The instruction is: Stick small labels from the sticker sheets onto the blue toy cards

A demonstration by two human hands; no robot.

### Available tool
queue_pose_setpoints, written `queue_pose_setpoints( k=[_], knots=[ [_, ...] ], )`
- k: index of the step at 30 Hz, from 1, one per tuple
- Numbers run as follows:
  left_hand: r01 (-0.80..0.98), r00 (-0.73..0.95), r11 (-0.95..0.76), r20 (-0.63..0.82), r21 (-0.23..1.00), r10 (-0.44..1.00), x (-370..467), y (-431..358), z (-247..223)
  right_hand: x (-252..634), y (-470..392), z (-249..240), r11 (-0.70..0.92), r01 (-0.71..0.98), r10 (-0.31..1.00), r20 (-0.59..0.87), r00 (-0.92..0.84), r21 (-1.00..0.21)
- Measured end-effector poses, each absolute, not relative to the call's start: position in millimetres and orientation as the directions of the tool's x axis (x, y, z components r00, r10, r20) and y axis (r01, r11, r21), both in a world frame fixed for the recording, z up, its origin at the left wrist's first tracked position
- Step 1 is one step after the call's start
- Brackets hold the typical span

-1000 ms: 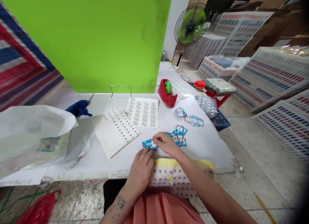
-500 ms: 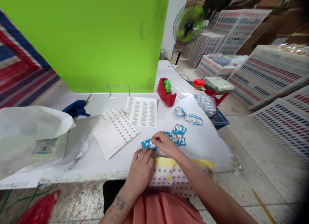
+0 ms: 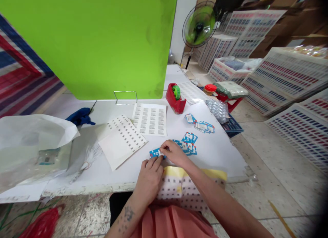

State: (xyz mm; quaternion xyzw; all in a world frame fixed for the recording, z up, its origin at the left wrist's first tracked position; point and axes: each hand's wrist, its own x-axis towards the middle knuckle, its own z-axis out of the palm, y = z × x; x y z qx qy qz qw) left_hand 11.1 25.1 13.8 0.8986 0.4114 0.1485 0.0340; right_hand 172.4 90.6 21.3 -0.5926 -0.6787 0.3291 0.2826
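A left hand [image 3: 150, 176], loosely open, rests its fingertips on a blue card [image 3: 154, 153] near the desk's [image 3: 217, 157] front edge as the right hand [image 3: 175, 153] pinches closed over it, any hold unclear.

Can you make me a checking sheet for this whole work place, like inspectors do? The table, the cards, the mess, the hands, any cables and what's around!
Surface: white table, front edge scuffed.
Job's things: blue card at the fingertips; other blue cards in loose groups to the right.
Clutter: red tape dispenser, printed sheets, translucent bag.
Hands: left hand touches the card; right hand pinches close at it, grip unclear.
Cables: nothing seen for certain.
Surroundings: green board, fan, white crates.
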Motion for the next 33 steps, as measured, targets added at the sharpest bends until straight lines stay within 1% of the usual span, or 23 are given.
queue_pose_setpoints(
  k=[7, 9, 13, 15, 20, 26, 33],
  knots=[
    [0.747, 0.601, -0.641, 0.232, 0.179, 0.765, 13, 25, 13, 171, 89, 18, 0.084, 0.622, 0.993, 0.011, -0.12, -0.779],
    [0.743, 0.599, -0.642, 0.24, 0.191, 0.764, 13, 25, 14, 171, 87, 20, 0.115, 0.63, 0.992, 0.058, -0.111, -0.768],
    [0.725, 0.6, -0.657, 0.277, 0.207, 0.75, 11, 22, 17, 170, 81, 26, 0.224, 0.664, 0.973, 0.202, -0.111, -0.714],
    [0.727, 0.597, -0.655, 0.283, 0.207, 0.751, 9, 19, 21, 170, 79, 29, 0.254, 0.668, 0.965, 0.228, -0.128, -0.7],
    [0.734, 0.593, -0.64, 0.244, 0.229, 0.767, 6, 11, 29, 170, 80, 31, 0.187, 0.626, 0.982, 0.169, -0.089, -0.757],
    [0.734, 0.585, -0.627, 0.226, 0.26, 0.779, 3, 9, 27, 170, 85, 26, 0.12, 0.575, 0.993, 0.095, -0.074, -0.809],
    [0.739, 0.578, -0.617, 0.215, 0.272, 0.787, 2, 9, 27, 168, 86, 31, 0.11, 0.548, 0.994, 0.108, -0.035, -0.83]
  ],
)
